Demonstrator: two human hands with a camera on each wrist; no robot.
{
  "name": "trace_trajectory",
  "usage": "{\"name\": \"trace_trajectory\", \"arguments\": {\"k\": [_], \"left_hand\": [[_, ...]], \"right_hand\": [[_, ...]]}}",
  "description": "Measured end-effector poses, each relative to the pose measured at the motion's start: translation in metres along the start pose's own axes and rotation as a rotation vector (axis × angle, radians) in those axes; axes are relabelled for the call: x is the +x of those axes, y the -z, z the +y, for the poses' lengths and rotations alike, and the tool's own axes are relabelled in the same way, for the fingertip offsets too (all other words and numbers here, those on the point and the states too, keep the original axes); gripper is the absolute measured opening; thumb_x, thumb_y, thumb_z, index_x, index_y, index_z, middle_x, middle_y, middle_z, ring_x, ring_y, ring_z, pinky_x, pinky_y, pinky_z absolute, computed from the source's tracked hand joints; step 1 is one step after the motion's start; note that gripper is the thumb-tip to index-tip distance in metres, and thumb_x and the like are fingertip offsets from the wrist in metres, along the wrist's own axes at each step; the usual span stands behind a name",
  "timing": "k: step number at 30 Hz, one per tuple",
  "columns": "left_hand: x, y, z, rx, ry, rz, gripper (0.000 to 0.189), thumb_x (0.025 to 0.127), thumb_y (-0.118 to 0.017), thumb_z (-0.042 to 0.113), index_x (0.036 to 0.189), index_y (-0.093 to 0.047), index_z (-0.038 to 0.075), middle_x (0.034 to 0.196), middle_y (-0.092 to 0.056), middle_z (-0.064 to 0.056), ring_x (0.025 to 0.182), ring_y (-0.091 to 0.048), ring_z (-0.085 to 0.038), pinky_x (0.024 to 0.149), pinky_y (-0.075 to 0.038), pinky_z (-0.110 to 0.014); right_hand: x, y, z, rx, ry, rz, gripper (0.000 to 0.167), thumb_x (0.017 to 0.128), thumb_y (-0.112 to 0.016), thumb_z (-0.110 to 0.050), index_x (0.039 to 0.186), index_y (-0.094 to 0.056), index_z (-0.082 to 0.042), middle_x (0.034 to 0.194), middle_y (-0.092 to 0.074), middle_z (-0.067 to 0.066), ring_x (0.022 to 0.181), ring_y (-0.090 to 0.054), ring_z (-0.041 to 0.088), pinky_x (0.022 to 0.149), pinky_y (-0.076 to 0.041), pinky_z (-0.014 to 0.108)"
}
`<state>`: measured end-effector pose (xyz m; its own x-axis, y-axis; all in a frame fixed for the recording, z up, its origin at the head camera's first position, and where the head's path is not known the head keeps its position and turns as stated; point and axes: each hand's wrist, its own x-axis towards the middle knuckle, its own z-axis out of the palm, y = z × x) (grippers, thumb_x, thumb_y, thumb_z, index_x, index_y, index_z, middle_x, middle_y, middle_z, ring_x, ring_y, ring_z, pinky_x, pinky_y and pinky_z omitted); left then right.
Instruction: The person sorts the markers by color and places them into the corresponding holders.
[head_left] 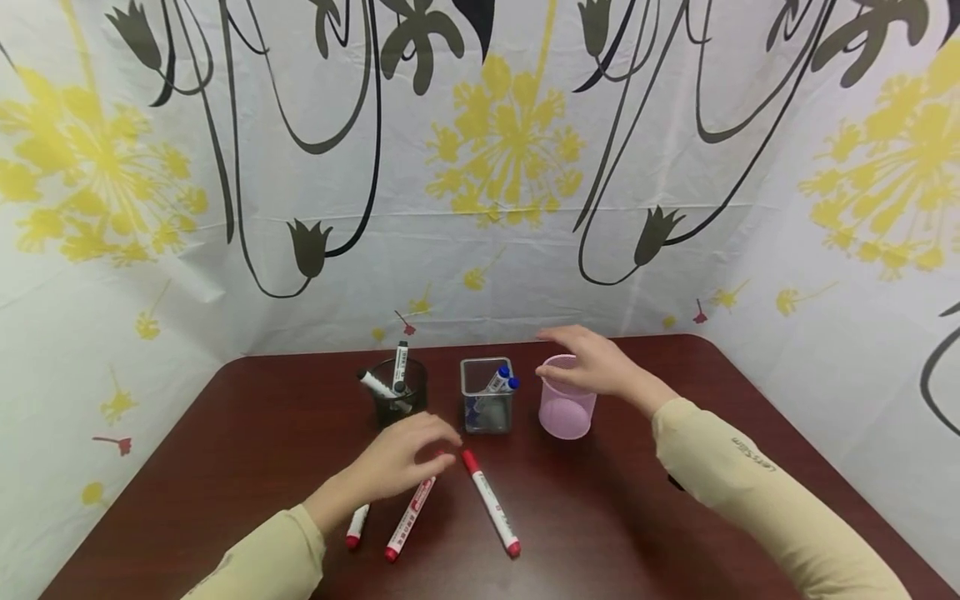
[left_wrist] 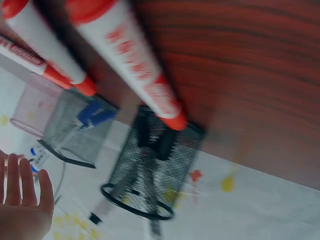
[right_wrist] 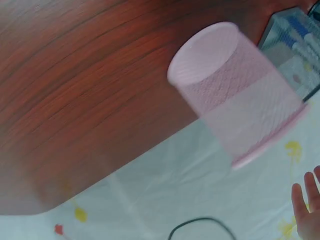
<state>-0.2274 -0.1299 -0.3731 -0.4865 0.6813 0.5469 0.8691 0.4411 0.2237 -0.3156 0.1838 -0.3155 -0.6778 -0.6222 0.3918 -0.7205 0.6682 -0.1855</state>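
My left hand (head_left: 401, 457) hovers over the red markers with its fingers loosely bent and nothing in them. Below it lie a middle red marker (head_left: 408, 523) and a left red marker (head_left: 358, 523), both partly hidden by the hand. A third red marker (head_left: 491, 504) lies just to the right. The left wrist view shows the left fingers (left_wrist: 27, 187) spread apart. At the pink mesh pen cup (head_left: 567, 408), my right hand (head_left: 592, 362) is held above the rim with fingers extended; whether it touches the rim I cannot tell. The cup (right_wrist: 240, 95) appears upright, with nothing seen inside.
A black round mesh cup (head_left: 411, 392) with several black-capped markers (head_left: 401, 364) stands at the back left. Between the two round cups is a grey square mesh holder (head_left: 487, 417) with blue-capped markers (head_left: 498, 379). A patterned cloth (head_left: 480, 275) hangs behind the dark wooden table (head_left: 225, 467).
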Motion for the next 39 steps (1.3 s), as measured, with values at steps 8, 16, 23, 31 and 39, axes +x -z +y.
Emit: {"name": "trace_trajectory", "arguments": {"k": [8,16,23,31,39], "left_hand": [[-0.041,0.014,-0.017,0.329,-0.149,-0.038,0.021,0.068,-0.07,0.013,0.087,-0.062,0.015,0.086,-0.057,0.006,0.081,-0.052,-0.012,0.067,-0.043,-0.03],[-0.078,0.017,-0.028,0.546,-0.219,-0.191,0.032,0.062,-0.071,0.005,0.092,-0.064,0.015,0.091,-0.058,0.001,0.085,-0.053,-0.019,0.07,-0.044,-0.034],[-0.09,0.013,-0.027,0.55,-0.261,-0.254,0.033,0.063,-0.067,0.004,0.092,-0.063,0.018,0.098,-0.058,-0.001,0.093,-0.051,-0.019,0.074,-0.041,-0.035],[-0.097,0.007,-0.026,0.537,-0.298,-0.216,0.047,0.093,-0.016,0.014,0.085,-0.062,0.017,0.093,-0.059,0.0,0.088,-0.053,-0.018,0.073,-0.041,-0.036],[-0.103,0.007,-0.025,0.505,-0.266,-0.2,0.035,0.091,-0.028,0.014,0.086,-0.063,0.017,0.093,-0.059,0.002,0.088,-0.053,-0.017,0.073,-0.043,-0.034]], "right_hand": [[-0.027,0.007,0.022,-0.047,-0.071,0.061,0.06,0.077,-0.064,-0.042,0.122,-0.051,-0.004,0.124,-0.048,0.013,0.115,-0.04,0.028,0.091,-0.032,0.046],[-0.043,-0.012,0.031,-0.041,-0.155,0.052,0.067,0.075,-0.063,-0.049,0.123,-0.05,-0.004,0.125,-0.046,0.015,0.115,-0.039,0.029,0.089,-0.033,0.048],[-0.049,-0.017,0.035,-0.001,-0.237,0.001,0.07,0.075,-0.062,-0.052,0.124,-0.049,-0.004,0.122,-0.049,0.015,0.114,-0.04,0.03,0.086,-0.036,0.05],[-0.05,-0.018,0.039,0.031,-0.206,-0.008,0.066,0.075,-0.062,-0.051,0.12,-0.052,-0.004,0.114,-0.054,0.011,0.107,-0.046,0.026,0.085,-0.038,0.045],[-0.051,-0.017,0.038,0.039,-0.195,-0.028,0.066,0.076,-0.062,-0.05,0.12,-0.052,-0.002,0.112,-0.055,0.014,0.104,-0.048,0.026,0.082,-0.039,0.045]]}}
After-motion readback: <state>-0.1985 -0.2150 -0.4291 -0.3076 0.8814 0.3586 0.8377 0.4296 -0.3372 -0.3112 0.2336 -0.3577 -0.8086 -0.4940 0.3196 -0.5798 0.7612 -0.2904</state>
